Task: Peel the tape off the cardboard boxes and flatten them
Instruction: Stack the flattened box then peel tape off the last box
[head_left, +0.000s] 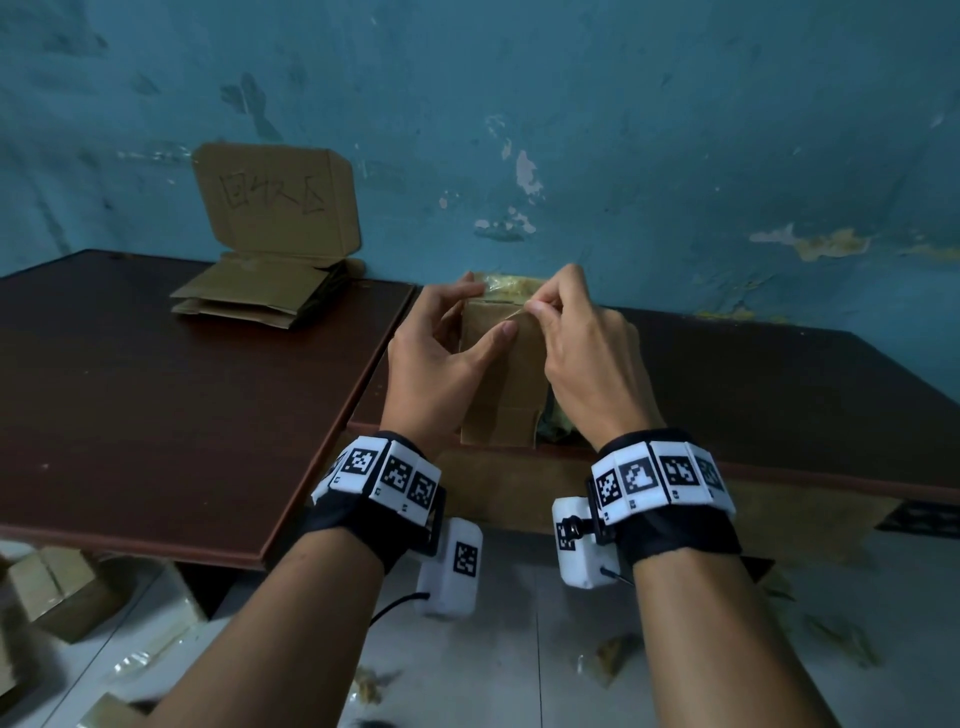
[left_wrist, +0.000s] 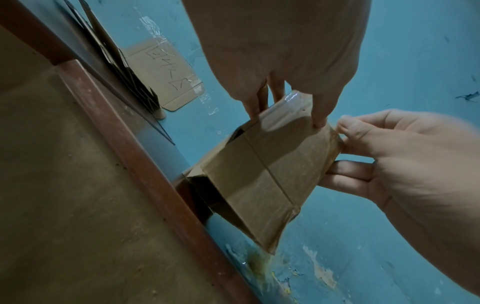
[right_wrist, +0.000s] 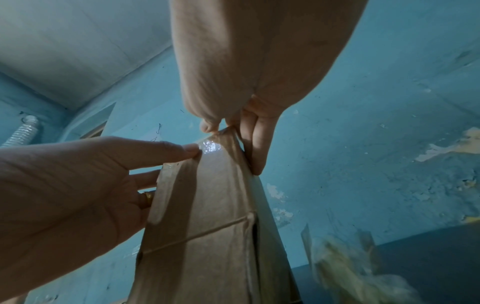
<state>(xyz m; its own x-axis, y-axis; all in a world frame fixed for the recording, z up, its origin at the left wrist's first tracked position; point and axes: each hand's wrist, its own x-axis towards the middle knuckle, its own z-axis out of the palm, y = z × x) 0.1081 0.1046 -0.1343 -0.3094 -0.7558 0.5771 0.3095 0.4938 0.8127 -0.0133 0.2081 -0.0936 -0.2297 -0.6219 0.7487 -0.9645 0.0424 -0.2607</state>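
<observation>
dark table; left hand grip holds box, right hand grip pinches tape.

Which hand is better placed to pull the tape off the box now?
Probably the right hand: it pinches the tape at the top edge of the box, while the left hand grips the box.

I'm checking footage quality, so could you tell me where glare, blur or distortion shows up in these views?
Head view: dim and bluish, with the wall bowed by the wide lens and the floor edges smeared. Left wrist view: a bright glint on the tape at the top of the cardboard box; the right hand looks slightly soft. Right wrist view: glare on the tape beside the left hand; the crumpled tape pile is blurred.
</observation>
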